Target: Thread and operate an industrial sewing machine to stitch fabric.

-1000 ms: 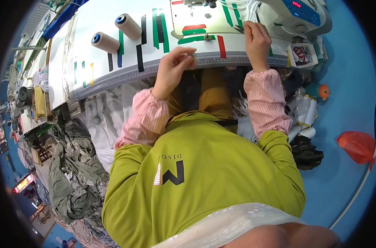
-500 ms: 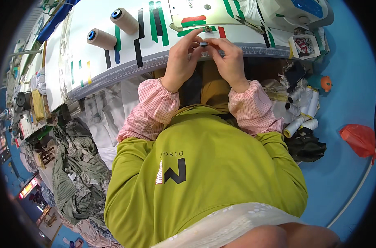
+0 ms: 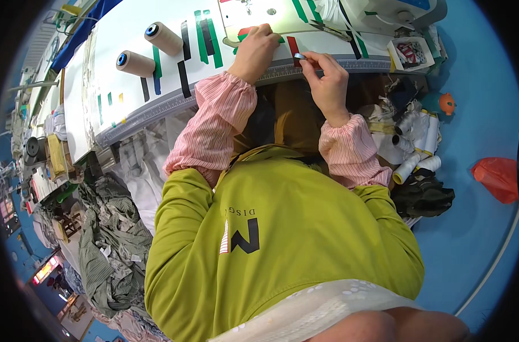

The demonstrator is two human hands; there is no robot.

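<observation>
Between the thumb and forefinger of my right hand (image 3: 328, 82) is a small round grey bobbin (image 3: 299, 56), held just above the near edge of the white table (image 3: 114, 71). My left hand (image 3: 255, 54) rests farther in, by the sewing machine's lit bed (image 3: 254, 16). Its fingers are bent down and closed at the tabletop beside green and red tape. Whatever they grip is hidden beneath them. A strip of red tape (image 3: 293, 45) lies between the two hands.
Two beige thread cones (image 3: 163, 39) stand at the left. Thread snips (image 3: 331, 30) and a white box (image 3: 410, 53) of small items are on the right. A ruler strip (image 3: 157, 111) follows the near edge. Crumpled striped cloth (image 3: 108, 233) hangs lower left; white spools (image 3: 408, 168) lie lower right.
My hands have parted. The left moved up and inward, over where a small metal piece lay on the table; the right moved right, keeping the bobbin. The view shifted slightly.
</observation>
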